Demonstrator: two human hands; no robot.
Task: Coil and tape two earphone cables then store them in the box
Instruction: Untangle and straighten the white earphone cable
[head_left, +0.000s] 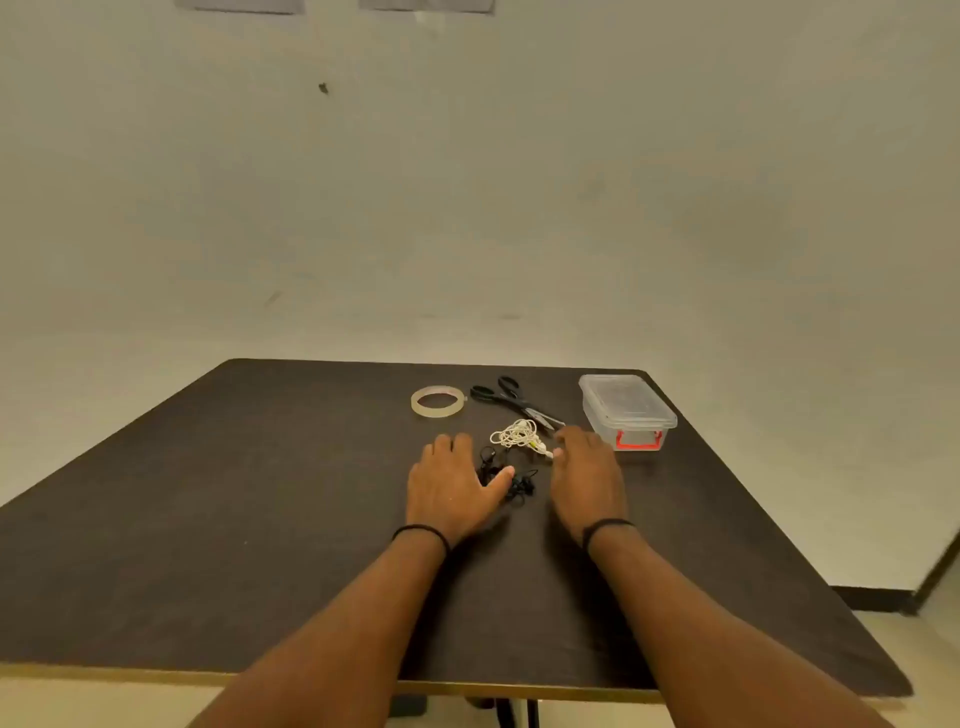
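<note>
So on the dark surface (208, 493), left of the black earphone tangle (511, 480), the left hand (452, 486) lies flat, fingers relaxed, thumb touching it. The tape roll (438, 400) sits beyond, scissors (511, 400) too. Just past the black tangle is the white earphone bundle (519, 435); the right hand (587, 473), loose and empty, nearly touches its plug. The lidded box (627, 410) is furthest right. My worry: the two cables sit close, so lifting one might drag the other along.
</note>
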